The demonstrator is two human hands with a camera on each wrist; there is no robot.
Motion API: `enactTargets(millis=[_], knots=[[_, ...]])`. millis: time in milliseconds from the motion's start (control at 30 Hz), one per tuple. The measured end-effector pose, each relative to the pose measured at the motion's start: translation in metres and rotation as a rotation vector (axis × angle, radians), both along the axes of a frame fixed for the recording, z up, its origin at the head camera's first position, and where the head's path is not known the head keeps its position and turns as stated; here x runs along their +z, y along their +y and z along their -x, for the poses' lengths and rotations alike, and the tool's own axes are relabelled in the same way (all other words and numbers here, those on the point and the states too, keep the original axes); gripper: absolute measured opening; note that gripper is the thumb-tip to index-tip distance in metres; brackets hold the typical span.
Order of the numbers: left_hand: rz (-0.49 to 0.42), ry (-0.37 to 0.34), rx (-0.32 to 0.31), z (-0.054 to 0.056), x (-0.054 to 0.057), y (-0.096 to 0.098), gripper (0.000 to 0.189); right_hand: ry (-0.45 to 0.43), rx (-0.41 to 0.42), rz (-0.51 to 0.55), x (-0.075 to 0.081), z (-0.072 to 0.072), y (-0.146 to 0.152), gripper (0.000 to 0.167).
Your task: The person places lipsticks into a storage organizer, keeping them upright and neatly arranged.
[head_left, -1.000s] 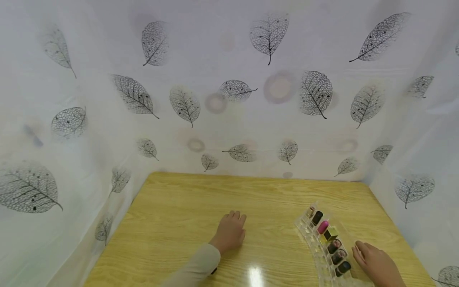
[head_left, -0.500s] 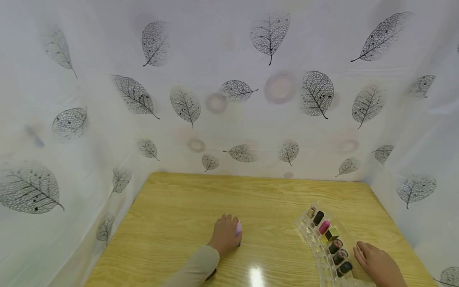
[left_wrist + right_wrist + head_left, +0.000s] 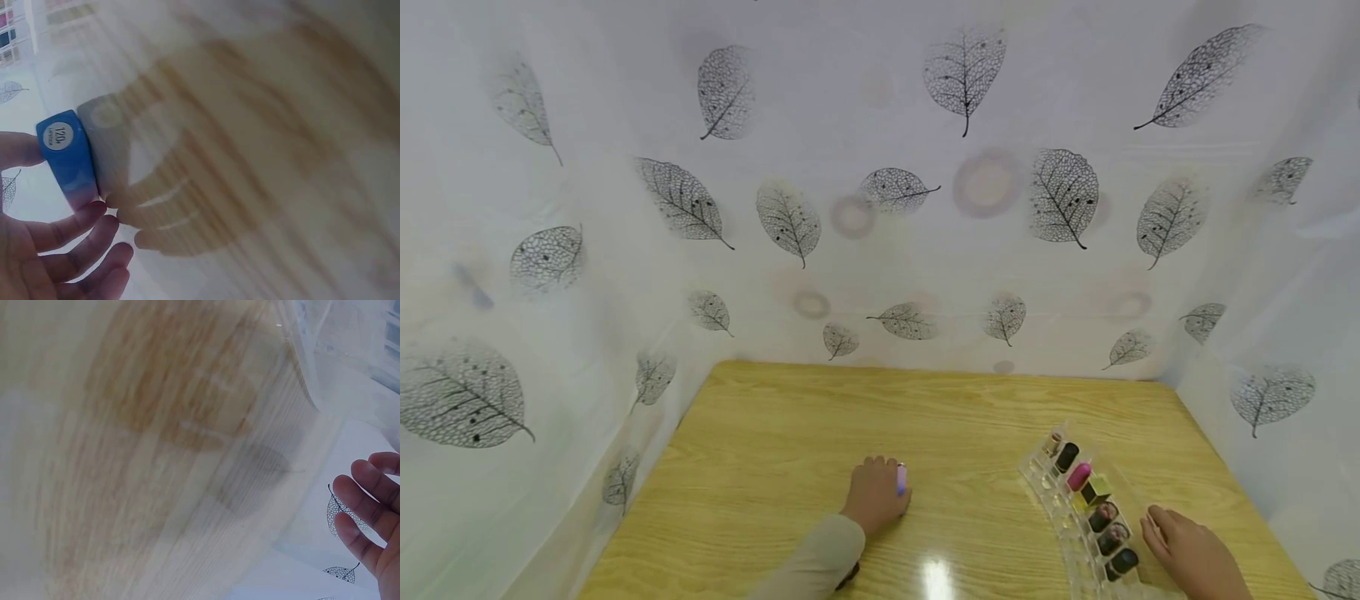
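A small lipstick, pink and blue with a round label at its blue end, is pinched between the thumb and fingers of my left hand at the middle of the table. In the left wrist view the blue lipstick stands on the glossy surface, thumb on one side and fingertips on the other. My right hand lies beside the clear lipstick organizer, holding nothing. Its fingers are loosely bent in the right wrist view. Whether they touch the organizer I cannot tell.
The organizer's right row carries several items, among them a black-capped tube, a pink tube and a gold-and-black one. A leaf-printed curtain encloses the wooden table at the back and sides.
The left hand has turned and shifted slightly toward the person, and the lipstick, hidden at first, now shows beside its fingers. My right hand stays by the organizer.
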State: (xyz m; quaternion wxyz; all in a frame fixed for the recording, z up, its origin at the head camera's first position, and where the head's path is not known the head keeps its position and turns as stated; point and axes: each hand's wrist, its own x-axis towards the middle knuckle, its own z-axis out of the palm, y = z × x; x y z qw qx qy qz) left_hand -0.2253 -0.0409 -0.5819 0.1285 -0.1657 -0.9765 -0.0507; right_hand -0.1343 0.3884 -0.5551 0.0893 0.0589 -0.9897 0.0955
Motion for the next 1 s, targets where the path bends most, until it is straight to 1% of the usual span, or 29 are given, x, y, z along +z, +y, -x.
enactTargets(millis=[67, 200, 367, 500, 567, 700, 833, 900, 1000], knots=[[-0.040, -0.053, 0.020, -0.001, 0.002, 0.001, 0.034, 0.013, 0.003, -0.001, 0.000, 0.000, 0.001, 0.022], [-0.174, -0.165, 0.061, -0.002, 0.010, 0.004, 0.024, 0.037, 0.006, -0.004, -0.001, 0.000, 0.001, 0.020], [-0.325, -0.255, 0.109, -0.001, 0.016, 0.005, 0.014, 0.046, 0.001, -0.006, -0.001, 0.000, -0.001, 0.014], [-0.462, -0.347, 0.145, 0.003, 0.020, 0.000, 0.018, 0.046, 0.000, -0.002, 0.000, 0.000, -0.001, 0.012], [-0.514, -0.381, 0.146, 0.005, 0.021, -0.003, 0.022, 0.050, -0.001, -0.005, 0.000, 0.000, -0.002, 0.014], [-0.614, -0.431, 0.120, 0.012, 0.023, -0.009, 0.019, 0.045, 0.000, -0.008, 0.001, -0.001, -0.002, 0.016], [-0.778, -0.519, 0.077, 0.018, 0.025, -0.013, 0.020, 0.031, 0.002, 0.000, 0.001, 0.000, -0.001, 0.010], [-0.841, -0.551, 0.026, 0.021, 0.026, -0.013, 0.022, 0.037, 0.004, 0.002, 0.001, 0.000, 0.000, 0.009], [-0.911, -0.557, -0.074, 0.024, 0.029, -0.012, 0.024, 0.041, 0.004, 0.002, 0.000, 0.000, 0.000, 0.011]])
